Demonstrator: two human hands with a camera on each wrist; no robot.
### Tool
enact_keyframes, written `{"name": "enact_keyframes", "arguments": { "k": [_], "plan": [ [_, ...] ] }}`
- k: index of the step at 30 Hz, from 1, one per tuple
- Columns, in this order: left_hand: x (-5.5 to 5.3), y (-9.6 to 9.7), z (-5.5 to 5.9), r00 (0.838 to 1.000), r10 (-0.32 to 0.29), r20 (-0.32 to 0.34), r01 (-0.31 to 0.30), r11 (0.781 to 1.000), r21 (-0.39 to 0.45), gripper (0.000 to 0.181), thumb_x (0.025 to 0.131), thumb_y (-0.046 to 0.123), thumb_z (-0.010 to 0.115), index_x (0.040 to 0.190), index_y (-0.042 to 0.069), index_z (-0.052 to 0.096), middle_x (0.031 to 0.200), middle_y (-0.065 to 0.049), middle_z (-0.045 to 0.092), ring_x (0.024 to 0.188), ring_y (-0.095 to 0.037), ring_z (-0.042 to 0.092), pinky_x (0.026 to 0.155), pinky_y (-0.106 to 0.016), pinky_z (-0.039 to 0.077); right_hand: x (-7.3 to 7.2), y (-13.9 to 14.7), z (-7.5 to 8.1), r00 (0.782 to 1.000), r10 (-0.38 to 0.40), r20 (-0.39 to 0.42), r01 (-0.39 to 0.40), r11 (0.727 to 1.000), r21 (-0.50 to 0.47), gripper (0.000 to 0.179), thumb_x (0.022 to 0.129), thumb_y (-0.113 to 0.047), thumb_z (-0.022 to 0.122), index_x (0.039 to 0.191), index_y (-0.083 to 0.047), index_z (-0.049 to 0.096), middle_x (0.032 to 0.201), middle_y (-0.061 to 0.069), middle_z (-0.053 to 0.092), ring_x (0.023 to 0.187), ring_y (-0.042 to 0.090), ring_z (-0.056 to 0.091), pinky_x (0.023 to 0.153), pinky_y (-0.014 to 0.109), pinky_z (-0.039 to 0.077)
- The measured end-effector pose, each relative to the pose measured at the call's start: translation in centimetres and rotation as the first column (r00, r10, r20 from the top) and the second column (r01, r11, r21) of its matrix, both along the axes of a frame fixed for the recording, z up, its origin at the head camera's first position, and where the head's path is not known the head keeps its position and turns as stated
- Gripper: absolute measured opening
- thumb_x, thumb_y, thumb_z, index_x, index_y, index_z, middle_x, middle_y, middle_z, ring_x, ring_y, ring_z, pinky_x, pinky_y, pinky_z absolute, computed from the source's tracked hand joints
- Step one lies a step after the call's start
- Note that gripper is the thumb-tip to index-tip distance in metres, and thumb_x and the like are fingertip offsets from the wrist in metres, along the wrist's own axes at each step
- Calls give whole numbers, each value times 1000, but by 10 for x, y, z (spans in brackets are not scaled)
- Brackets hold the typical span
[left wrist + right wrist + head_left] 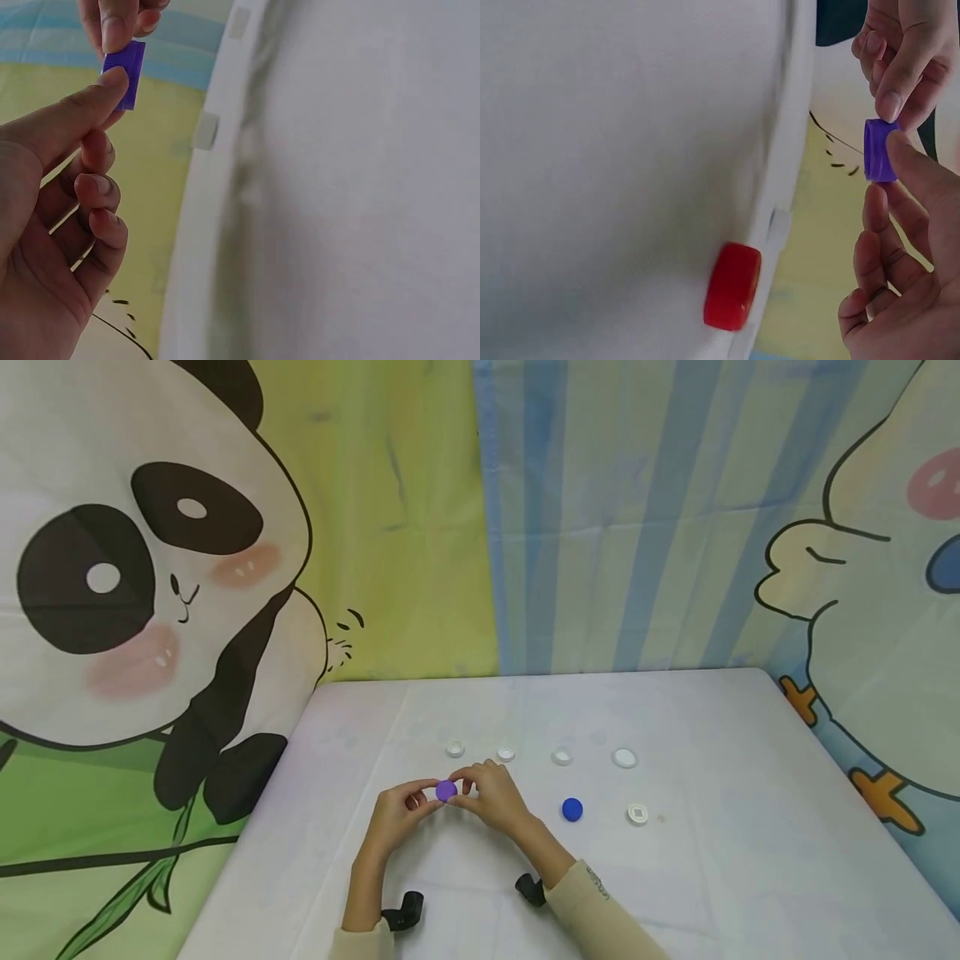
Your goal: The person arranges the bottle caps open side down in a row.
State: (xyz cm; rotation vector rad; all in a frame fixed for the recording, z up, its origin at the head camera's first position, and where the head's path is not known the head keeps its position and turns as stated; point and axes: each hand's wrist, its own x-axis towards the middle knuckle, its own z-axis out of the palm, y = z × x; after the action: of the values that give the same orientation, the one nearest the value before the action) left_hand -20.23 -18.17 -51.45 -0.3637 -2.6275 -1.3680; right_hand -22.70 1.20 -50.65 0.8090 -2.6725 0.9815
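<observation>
A purple bottle cap (446, 791) is held up between my two hands, over the white table. My left hand (396, 818) pinches it at one side between thumb and fingers. From the other side my right hand (497, 799) pinches it the same way. In the left wrist view the purple cap's ridged side shows, with a thumb across it. The right wrist view shows the cap's rim edge-on, and below it a red cap (733, 286) on the table near my right hand. That red cap is hidden in the head view.
A row of white, ring-like caps runs behind my hands, from a left one (454, 749) to a larger right one (624, 757). To the right lie a blue cap (572, 810) and another white cap (637, 814). Cartoon-printed curtains (390, 527) border the table.
</observation>
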Motion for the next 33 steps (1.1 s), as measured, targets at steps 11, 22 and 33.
{"name": "enact_keyframes", "arguments": {
  "k": [11, 22, 33],
  "plan": [
    [0, -5, -23, 998, -11, 57, 16, 996, -82, 24, 75, 15, 72, 99, 10, 68, 63, -1, 56, 52, -5, 44, 43, -21, 36, -3, -17, -19, 999, -51, 18, 47, 985, 168, 26, 70, -37, 74, 89, -19, 71, 59, -14, 49, 63, 6, 41, 60, 22, 28],
    [-3, -4, -27, 991, 10, 137, 9, 990, -141, 26, 74, 21, 73, 99, 17, 69, 62, 4, 55, 54, -6, 47, 50, -21, 38, -3, -18, -22, 998, -64, 12, 60, 976, 208, 24, 70, -35, 74, 88, -18, 71, 59, -13, 47, 63, 8, 41, 60, 25, 29],
    [-5, -9, -23, 982, 10, 188, 29, 979, -200, 42, 72, 19, 74, 113, 11, 63, 62, 3, 54, 53, -6, 44, 48, -21, 36, -2, -11, -21, 996, -29, 80, 10, 973, 232, 28, 71, -34, 74, 93, -17, 70, 69, -8, 56, 68, 8, 44, 64, 25, 31]
  ]
}}
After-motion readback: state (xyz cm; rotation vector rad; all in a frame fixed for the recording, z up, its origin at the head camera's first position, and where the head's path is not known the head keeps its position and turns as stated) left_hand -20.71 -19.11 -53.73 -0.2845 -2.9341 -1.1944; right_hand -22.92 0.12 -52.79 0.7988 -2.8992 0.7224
